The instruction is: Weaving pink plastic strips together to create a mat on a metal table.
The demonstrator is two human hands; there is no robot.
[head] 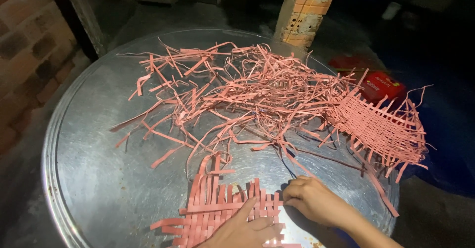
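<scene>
Matt pink paper strips on a scuffed, shiny metal tray.

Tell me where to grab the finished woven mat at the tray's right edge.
Take the woven mat by its tight woven middle, coming from the near side, probably: its edges are loose strip ends that would bend, and the strip pile crowds its left.

A finished woven mat hangs over the tray's far right edge, a red packet sits beyond it, and a brick pillar stands behind.

Dim surroundings; overhead light glares off the metal tray.
</scene>
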